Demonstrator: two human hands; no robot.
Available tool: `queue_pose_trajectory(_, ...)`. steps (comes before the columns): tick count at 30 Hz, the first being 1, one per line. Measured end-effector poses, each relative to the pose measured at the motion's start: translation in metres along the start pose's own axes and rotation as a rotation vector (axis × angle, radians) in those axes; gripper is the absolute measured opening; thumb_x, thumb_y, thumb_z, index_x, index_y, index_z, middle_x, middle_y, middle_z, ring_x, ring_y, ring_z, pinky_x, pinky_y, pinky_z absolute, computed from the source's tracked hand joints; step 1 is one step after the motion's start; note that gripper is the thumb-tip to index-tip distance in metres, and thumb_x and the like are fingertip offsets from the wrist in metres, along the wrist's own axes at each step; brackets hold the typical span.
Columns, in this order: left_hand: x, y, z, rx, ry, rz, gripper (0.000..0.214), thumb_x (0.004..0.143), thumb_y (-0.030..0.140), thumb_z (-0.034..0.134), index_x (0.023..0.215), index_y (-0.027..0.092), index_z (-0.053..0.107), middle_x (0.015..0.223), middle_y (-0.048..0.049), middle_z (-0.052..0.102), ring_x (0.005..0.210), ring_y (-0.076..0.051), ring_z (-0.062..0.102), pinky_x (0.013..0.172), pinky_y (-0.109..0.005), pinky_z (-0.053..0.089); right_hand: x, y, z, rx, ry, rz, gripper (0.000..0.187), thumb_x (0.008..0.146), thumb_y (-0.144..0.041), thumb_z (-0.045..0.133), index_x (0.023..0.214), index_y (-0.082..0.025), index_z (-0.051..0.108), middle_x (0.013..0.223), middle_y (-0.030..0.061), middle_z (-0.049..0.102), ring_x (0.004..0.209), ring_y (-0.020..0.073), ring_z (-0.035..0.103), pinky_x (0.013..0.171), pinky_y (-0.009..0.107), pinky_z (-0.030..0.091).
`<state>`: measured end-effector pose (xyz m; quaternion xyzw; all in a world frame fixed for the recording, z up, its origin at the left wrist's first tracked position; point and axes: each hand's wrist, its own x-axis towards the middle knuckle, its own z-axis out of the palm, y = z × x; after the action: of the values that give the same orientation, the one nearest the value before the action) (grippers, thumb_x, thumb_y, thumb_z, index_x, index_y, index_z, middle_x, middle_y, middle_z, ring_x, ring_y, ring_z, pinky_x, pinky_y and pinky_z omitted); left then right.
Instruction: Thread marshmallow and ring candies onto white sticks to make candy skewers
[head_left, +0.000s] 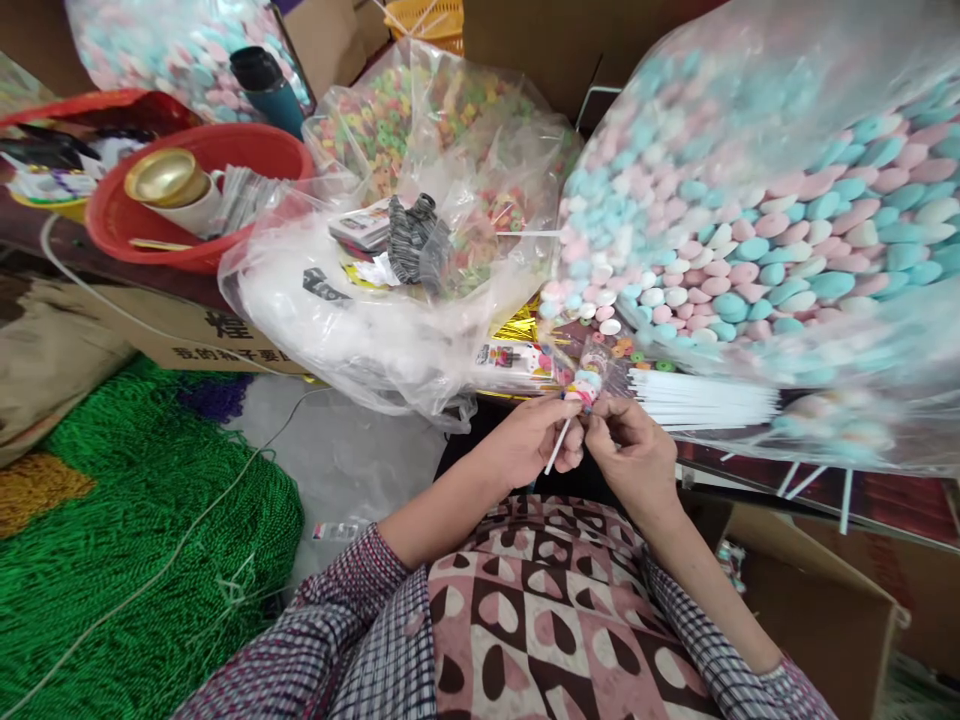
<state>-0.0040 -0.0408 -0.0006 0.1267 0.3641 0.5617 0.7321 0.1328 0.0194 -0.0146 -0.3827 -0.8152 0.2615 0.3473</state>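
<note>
My left hand [534,438] is closed around a thin white stick [556,449] that slants down from a small candy piece [583,392] at its top. My right hand [628,447] pinches that candy end from the right, fingers pressed together. Both hands meet just above my lap, in front of a bundle of white sticks [701,402] lying on the table edge. A huge clear bag of pink, blue and white candies [757,230] looms right above the hands.
A clear bag of colourful ring candies [420,120] and a crumpled plastic bag [352,320] lie at centre. A red basin [202,200] holds a gold-lidded jar. Green netting [135,540] covers the floor left; a cardboard box [817,600] stands right.
</note>
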Motion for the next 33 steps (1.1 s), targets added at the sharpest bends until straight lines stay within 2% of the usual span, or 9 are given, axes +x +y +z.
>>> queue_pose_trajectory(3,0.004,-0.005,-0.001,-0.007,0.013,0.009,0.029,0.07,0.042,0.066,0.067,0.017,0.052,0.044,0.0052,0.048,0.037,-0.009,0.047,0.039,-0.021,0.032,0.001,-0.001,-0.002,-0.02,-0.044,-0.062,0.003,0.081,-0.022,0.056,0.081,-0.022,0.059,0.07,-0.0002,0.067,0.057,0.0141,0.061,0.06,0.028,0.051)
queue_pose_trajectory(6,0.006,-0.011,0.002,0.091,0.087,0.123,0.023,0.075,0.038,0.062,0.07,0.017,0.054,0.04,0.0077,0.044,0.036,-0.008,0.046,0.041,-0.021,0.031,0.001,-0.001,-0.005,-0.022,-0.097,-0.096,0.004,0.08,-0.02,0.056,0.077,-0.023,0.058,0.068,-0.0014,0.065,0.056,0.0134,0.06,0.063,0.029,0.053)
queue_pose_trajectory(8,0.007,-0.013,0.004,0.225,0.2,0.206,0.022,0.08,0.034,0.058,0.093,0.016,0.062,0.04,0.0099,0.044,0.037,-0.008,0.045,0.043,-0.02,0.031,0.001,-0.002,-0.007,0.027,-0.114,-0.049,0.004,0.081,-0.021,0.056,0.079,-0.023,0.058,0.067,-0.0022,0.064,0.056,0.0136,0.06,0.065,0.03,0.053)
queue_pose_trajectory(10,0.006,-0.012,0.006,0.388,0.291,0.252,0.044,0.083,0.031,0.054,0.125,0.016,0.056,0.041,0.0112,0.046,0.038,-0.008,0.045,0.045,-0.02,0.032,0.001,-0.004,-0.008,0.121,-0.118,0.045,0.004,0.085,-0.024,0.055,0.087,-0.023,0.058,0.072,-0.001,0.066,0.06,0.0143,0.063,0.065,0.03,0.054)
queue_pose_trajectory(12,0.005,-0.011,0.007,0.507,0.308,0.253,0.058,0.086,0.031,0.051,0.142,0.016,0.045,0.044,0.0107,0.049,0.042,-0.008,0.047,0.048,-0.019,0.034,0.001,-0.006,-0.008,0.19,-0.108,0.125,0.011,0.088,-0.028,0.054,0.096,-0.022,0.059,0.079,0.0014,0.068,0.066,0.0151,0.065,0.066,0.03,0.054)
queue_pose_trajectory(14,0.003,-0.011,0.007,0.545,0.264,0.236,0.063,0.087,0.031,0.048,0.148,0.017,0.039,0.048,0.0095,0.051,0.045,-0.009,0.049,0.048,-0.02,0.035,0.002,-0.008,-0.007,0.19,-0.103,0.156,0.016,0.088,-0.032,0.056,0.099,-0.02,0.06,0.082,0.0031,0.069,0.068,0.0156,0.066,0.067,0.031,0.054)
queue_pose_trajectory(17,0.003,-0.013,0.007,0.516,0.212,0.222,0.065,0.087,0.03,0.045,0.15,0.017,0.035,0.05,0.0084,0.052,0.046,-0.009,0.048,0.046,-0.02,0.034,0.003,-0.007,-0.005,0.136,-0.092,0.181,0.019,0.088,-0.036,0.058,0.098,-0.02,0.061,0.083,0.0041,0.071,0.067,0.0159,0.065,0.068,0.032,0.054)
queue_pose_trajectory(25,0.005,-0.016,0.007,0.49,0.221,0.235,0.065,0.087,0.03,0.047,0.149,0.015,0.037,0.051,0.0083,0.052,0.047,-0.009,0.047,0.047,-0.02,0.035,0.004,-0.007,-0.007,0.018,-0.066,0.24,0.02,0.085,-0.034,0.057,0.095,-0.019,0.065,0.081,0.0054,0.074,0.065,0.0186,0.067,0.067,0.033,0.054)
queue_pose_trajectory(33,0.005,-0.017,0.007,0.454,0.212,0.243,0.065,0.087,0.03,0.048,0.149,0.015,0.037,0.05,0.0085,0.051,0.046,-0.009,0.046,0.046,-0.02,0.033,0.004,-0.004,-0.007,-0.173,-0.034,0.196,0.02,0.083,-0.034,0.056,0.087,-0.02,0.07,0.079,0.0058,0.075,0.065,0.0207,0.067,0.068,0.034,0.052)
